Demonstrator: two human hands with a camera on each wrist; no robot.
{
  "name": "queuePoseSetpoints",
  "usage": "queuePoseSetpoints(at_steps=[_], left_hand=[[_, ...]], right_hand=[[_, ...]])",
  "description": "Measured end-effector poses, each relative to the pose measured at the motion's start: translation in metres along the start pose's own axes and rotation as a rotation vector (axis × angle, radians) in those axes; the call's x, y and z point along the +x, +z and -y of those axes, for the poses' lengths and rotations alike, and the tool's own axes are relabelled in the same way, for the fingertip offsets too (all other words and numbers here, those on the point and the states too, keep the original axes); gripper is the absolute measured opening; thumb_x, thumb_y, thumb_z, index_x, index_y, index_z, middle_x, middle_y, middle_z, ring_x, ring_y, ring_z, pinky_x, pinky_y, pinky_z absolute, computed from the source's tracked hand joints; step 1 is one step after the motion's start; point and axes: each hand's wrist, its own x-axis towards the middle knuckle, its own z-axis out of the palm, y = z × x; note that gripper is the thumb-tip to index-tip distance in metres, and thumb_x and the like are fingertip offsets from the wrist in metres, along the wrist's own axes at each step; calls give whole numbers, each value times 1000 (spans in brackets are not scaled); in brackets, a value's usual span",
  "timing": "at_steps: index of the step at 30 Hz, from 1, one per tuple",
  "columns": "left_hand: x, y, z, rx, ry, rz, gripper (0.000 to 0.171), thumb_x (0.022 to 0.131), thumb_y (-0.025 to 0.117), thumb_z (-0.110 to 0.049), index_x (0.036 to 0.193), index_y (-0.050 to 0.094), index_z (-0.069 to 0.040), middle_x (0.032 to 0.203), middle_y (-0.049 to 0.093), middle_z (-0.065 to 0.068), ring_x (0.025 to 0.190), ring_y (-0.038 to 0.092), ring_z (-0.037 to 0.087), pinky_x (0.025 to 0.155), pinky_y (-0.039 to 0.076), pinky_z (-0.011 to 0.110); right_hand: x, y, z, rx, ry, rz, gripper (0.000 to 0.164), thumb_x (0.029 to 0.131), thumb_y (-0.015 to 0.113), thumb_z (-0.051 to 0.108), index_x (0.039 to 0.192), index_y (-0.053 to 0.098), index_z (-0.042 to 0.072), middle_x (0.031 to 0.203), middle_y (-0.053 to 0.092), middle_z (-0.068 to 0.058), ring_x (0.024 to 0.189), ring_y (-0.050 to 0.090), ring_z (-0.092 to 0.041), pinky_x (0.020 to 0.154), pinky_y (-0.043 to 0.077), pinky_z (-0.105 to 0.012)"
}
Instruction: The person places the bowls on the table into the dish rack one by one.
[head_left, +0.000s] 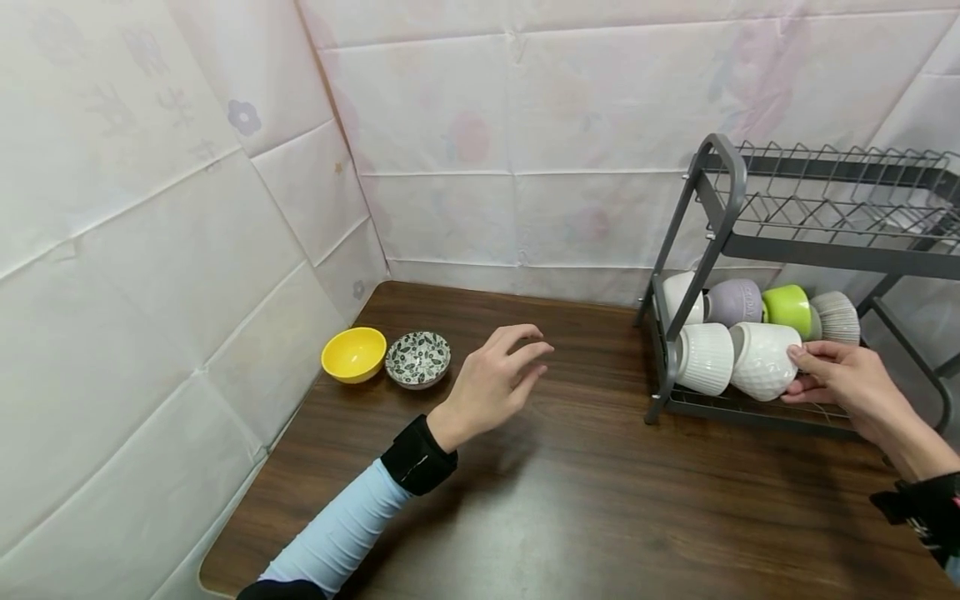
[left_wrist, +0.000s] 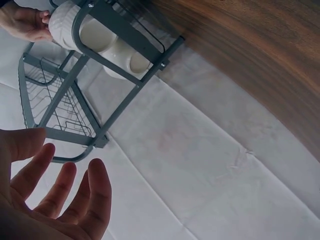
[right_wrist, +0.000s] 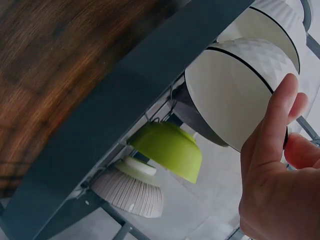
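On the lower tier of the dish rack (head_left: 757, 247), my right hand (head_left: 851, 383) pinches the rim of a white bowl (head_left: 767, 360) with a faceted outside. The right wrist view shows a dark line round the rim of this bowl (right_wrist: 232, 95), with fingers (right_wrist: 276, 125) at its edge. A ribbed white bowl (head_left: 705, 358) sits beside it, turned on its side too. My left hand (head_left: 491, 379) hovers over the wooden table (head_left: 600, 500), fingers spread and loosely bent, holding nothing. Nearest to it is a black-and-white patterned bowl (head_left: 417, 360).
A yellow bowl (head_left: 354, 355) stands left of the patterned one. Behind the white bowls, the rack holds a purple bowl (head_left: 735, 302), a green bowl (head_left: 787, 308) and a grey striped bowl (head_left: 836, 317). Its wire upper tier (head_left: 825, 208) overhangs them. Covered walls (head_left: 450, 150) border the table.
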Motion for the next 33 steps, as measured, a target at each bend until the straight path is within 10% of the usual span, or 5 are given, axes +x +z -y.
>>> queuePoseSetpoints(at_steps=[16,33], left_hand=[[-5,2,2,-11,-9,-2,20,100,73,-14,120,73,-14,129,62,6,123,58,22,88,55,31],[-9,6,0,-14,-25,21,20,101,71,-16,121,73,-15,130,61,5,124,58,21,89,55,31]], right_hand=[[20,1,0,-225,70,32,22,112,54,20,102,63,3,80,69,-6,66,73,-19,65,63,-36],[6,8,9,-488,74,-144,65,108,60,34,132,49,-25,78,74,-10,63,74,-17,61,63,-40]])
